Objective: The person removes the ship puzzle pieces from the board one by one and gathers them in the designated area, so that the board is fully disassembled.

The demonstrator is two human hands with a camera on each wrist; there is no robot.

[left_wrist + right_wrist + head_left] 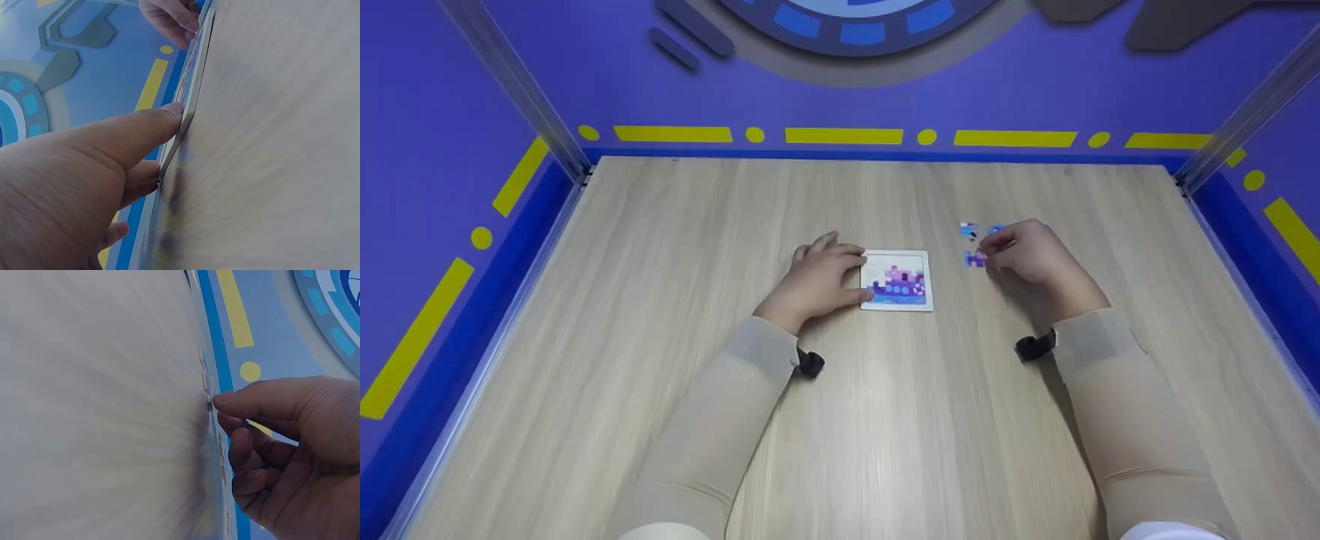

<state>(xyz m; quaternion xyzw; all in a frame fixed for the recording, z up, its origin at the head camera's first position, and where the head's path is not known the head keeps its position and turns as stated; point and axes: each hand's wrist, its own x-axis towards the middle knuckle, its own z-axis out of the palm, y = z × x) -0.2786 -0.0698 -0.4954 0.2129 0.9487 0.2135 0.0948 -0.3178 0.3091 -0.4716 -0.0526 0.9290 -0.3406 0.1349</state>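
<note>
Pale wood-grained tabletop (885, 405), bearing a square white-framed ship puzzle (928, 280) and, at the puzzle's two o'clock, small flat multicoloured jigsaw pieces (973, 259).

No word, brand or number can be read in any view. The framed puzzle (896, 279) carries small marks along its near edge, too small to read. Prints on the loose pieces (975, 259), to its right: too small to make out any lettering. The far wall (1072, 82) bears part of a round emblem (859, 22) and a row of yellow bars (844, 136) and yellow dots (927, 137), without legible characters.
</note>
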